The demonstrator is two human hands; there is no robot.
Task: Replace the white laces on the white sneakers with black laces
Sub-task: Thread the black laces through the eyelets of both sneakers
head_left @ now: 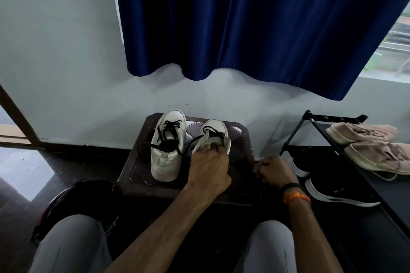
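While I thread black lace into the second sneaker, both shoes sit toes-away on the dark stool [137, 175].

Left sneaker [168, 146]: smooth white upper, rounded toe, flat black lace [165, 134] already crossed, ends trailing loose over the stool. Right sneaker [214, 133] stands beside it; my left hand [208, 168] curls round its soft, folded collar, holding it steady and open, I'd say. My right hand [275, 170], fist closed, seems to pinch a lace end, though I cannot tell. No white laces in sight.
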